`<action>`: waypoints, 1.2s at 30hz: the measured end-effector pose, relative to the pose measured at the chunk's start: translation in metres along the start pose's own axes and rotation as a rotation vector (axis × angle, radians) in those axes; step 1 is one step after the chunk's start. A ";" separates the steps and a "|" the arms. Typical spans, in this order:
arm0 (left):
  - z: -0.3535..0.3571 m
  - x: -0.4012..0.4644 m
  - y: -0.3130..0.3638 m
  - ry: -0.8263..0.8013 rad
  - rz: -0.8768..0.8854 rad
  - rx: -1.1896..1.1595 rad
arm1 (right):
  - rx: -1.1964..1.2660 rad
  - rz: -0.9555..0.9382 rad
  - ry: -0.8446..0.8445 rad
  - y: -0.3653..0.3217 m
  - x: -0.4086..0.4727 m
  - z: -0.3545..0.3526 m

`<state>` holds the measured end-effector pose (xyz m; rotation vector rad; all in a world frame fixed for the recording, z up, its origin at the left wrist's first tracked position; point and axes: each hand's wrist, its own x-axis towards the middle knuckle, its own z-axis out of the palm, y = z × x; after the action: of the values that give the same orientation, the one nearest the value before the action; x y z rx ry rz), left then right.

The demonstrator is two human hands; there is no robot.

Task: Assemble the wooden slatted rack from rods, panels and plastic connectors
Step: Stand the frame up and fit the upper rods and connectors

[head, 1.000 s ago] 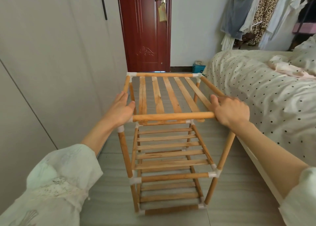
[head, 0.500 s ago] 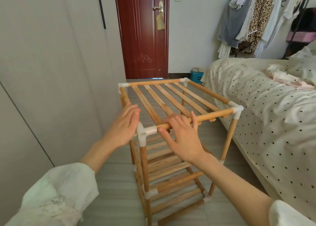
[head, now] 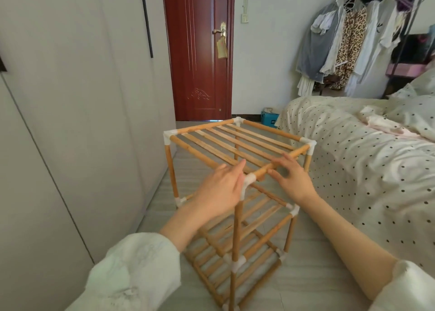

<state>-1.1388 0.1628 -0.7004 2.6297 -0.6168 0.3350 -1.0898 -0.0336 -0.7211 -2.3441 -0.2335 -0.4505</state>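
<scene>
Final check of the built rack (head: 237, 193), standing on the floor (head: 317, 252) between wardrobe (head: 82, 122) and bed (head: 364, 157). Your left hand (head: 221, 188) and right hand (head: 292, 181) flank the near top corner connector (head: 248, 181); each grip is slack, fingers straight, resting on the top rods and holding nothing. Half a second ago your right hand lay over the front rod, and the rack has turned further (corner now towards you). Next, judge each joint and press home any loose one.
</scene>
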 end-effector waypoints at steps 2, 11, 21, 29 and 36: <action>-0.010 0.006 -0.023 -0.045 -0.035 -0.074 | 0.037 -0.075 0.079 -0.023 -0.010 0.005; -0.017 0.006 -0.078 -0.109 0.071 0.252 | -0.261 -0.419 -0.025 -0.069 -0.023 0.034; 0.006 0.010 -0.007 0.081 0.384 0.248 | -0.269 -0.237 -0.162 0.006 -0.041 -0.058; 0.001 -0.038 -0.069 0.720 -0.095 -0.103 | -0.483 -0.178 -0.045 -0.023 -0.033 -0.027; 0.016 -0.061 -0.110 0.475 -0.393 -0.556 | -0.429 -0.379 -0.236 -0.111 -0.004 0.046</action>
<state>-1.1379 0.2676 -0.7713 1.9731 -0.0167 0.5485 -1.1140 0.0779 -0.6842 -2.7835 -0.7680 -0.4335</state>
